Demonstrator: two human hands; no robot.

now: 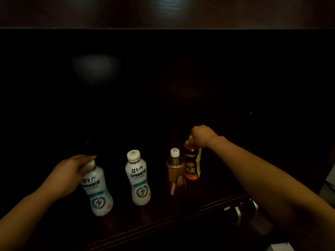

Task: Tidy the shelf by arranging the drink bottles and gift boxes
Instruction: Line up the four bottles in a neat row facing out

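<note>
Four drink bottles stand on a dark wooden shelf (181,211). My left hand (72,171) grips the cap of the left white bottle (98,192), which tilts slightly. A second white bottle (138,180) stands upright and free in the middle. To its right is an amber tea bottle (175,173) with a white cap. Just behind it, my right hand (202,135) closes over the top of the orange and yellow energy drink bottle (192,163). No gift boxes are visible.
The back of the shelf is very dark, with only a faint reflection at the upper left. The shelf's front edge (154,227) runs diagonally below the bottles. Metal fittings (237,214) show at the lower right, and a pale object (279,248) sits at the bottom right corner.
</note>
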